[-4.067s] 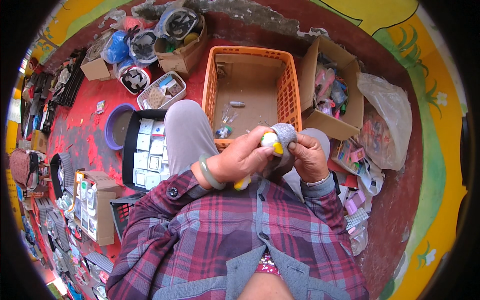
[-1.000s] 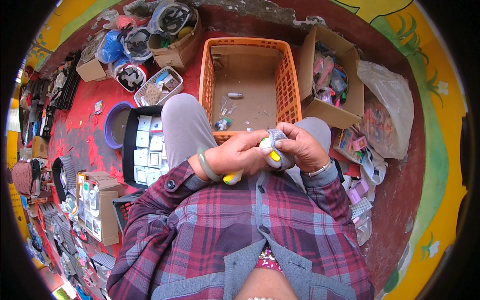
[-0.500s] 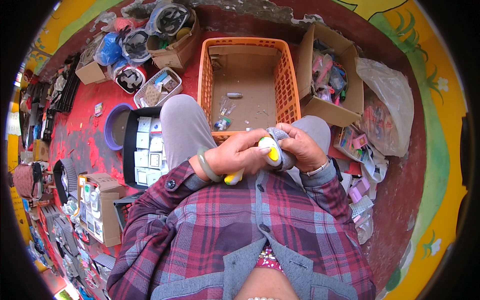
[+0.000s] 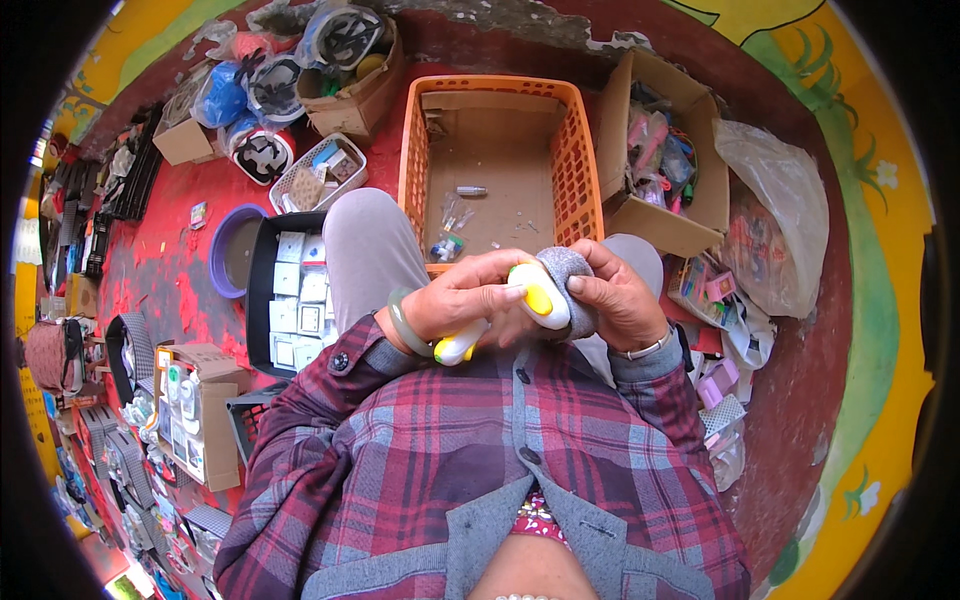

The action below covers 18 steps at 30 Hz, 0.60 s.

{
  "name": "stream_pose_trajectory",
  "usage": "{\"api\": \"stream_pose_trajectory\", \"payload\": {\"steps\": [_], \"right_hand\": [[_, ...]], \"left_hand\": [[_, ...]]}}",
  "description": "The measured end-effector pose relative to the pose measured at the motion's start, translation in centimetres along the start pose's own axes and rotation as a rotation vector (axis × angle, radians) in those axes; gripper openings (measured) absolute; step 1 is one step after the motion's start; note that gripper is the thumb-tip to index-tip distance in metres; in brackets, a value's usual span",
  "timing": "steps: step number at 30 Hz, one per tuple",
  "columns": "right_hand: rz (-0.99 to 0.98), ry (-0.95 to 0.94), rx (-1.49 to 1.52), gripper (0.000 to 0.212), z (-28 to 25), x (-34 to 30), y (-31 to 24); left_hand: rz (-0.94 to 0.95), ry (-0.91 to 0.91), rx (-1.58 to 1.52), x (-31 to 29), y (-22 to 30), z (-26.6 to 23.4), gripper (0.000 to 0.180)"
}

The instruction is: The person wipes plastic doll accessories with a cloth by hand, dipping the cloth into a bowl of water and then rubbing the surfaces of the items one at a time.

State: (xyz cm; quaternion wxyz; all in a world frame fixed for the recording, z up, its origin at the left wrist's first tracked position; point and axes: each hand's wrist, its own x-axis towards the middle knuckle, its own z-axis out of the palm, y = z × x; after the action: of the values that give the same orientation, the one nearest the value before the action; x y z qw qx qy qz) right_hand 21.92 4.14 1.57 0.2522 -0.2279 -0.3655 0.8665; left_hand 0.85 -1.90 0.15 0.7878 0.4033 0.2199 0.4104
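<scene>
In front of my lap, my left hand (image 4: 455, 298) pinches a rounded white piece with a yellow centre (image 4: 540, 299) between thumb and fingers. A second white-and-yellow piece (image 4: 457, 346), with a green spot at its tip, pokes out under the same hand; how it is held there is hidden. My right hand (image 4: 622, 298) is closed on a bunched grey cloth (image 4: 574, 284), thumb on its near face. The cloth lies against the right side of the first piece and partly behind it. My two hands are close together but apart.
Beyond my knees stands an orange plastic basket (image 4: 409, 170) lined with cardboard, holding a few small items. A cardboard box (image 4: 665, 225) of small goods is at right; a black tray (image 4: 262, 300) of white packages and a purple basin (image 4: 223, 250) are at left.
The white-and-yellow piece now shows more of its face, and the grey cloth has shifted right off it. My right hand has moved slightly right; the second piece shows more.
</scene>
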Motion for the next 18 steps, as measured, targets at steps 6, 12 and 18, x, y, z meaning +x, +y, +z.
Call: {"api": "stream_pose_trajectory", "payload": {"steps": [6, 12, 18], "right_hand": [[-0.057, -0.003, -0.165, 0.019, 0.3, -0.3, -0.1], [-0.018, 0.062, -0.209, 0.019, 1.1, -0.3, -0.1], [-0.047, 0.097, -0.136, 0.015, 1.6, 0.1, 0.2]], "left_hand": [[-0.016, -0.030, 0.022, -0.1, -0.1, -0.1, 0.037], [-0.043, -0.002, 0.061, -0.1, -0.3, 0.4, 0.035], [0.041, 0.000, 0.236, 0.2, -0.2, 1.2, 0.033]]}}
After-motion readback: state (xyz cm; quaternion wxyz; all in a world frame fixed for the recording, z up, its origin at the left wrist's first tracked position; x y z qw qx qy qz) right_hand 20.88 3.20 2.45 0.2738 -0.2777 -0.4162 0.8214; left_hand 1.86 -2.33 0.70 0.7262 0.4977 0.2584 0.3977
